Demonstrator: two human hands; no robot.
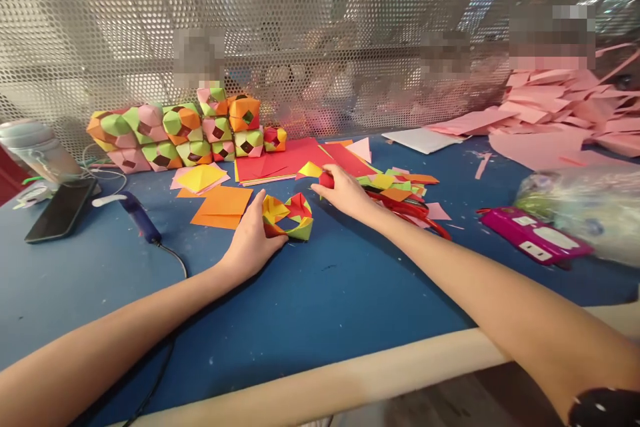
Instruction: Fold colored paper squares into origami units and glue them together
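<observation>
My left hand (pixel 254 242) is wrapped round the left side of an open folded-paper piece (pixel 300 231) in yellow, red, green and orange, low over the blue table. Farther right, my right hand (pixel 345 192) pinches a small red object (pixel 327 179), partly covered by the fingers. A yellow folded paper (pixel 311 169) lies just beyond its fingertips, by the red sheets (pixel 280 161). Orange papers (pixel 223 207) and a yellow folded piece (pixel 201 178) rest left of the held piece. Colourful paper strips (pixel 397 181) and red-handled scissors (pixel 417 212) are beside my right wrist.
Finished paper balls (pixel 183 123) stand stacked before the perforated metal screen (pixel 320 33). A phone (pixel 61 210), a cup (pixel 37 147) and a corded blue tool (pixel 140 215) are at left. At right are a magenta box (pixel 535 235), a plastic bag (pixel 600 207) and pink papers (pixel 560 107).
</observation>
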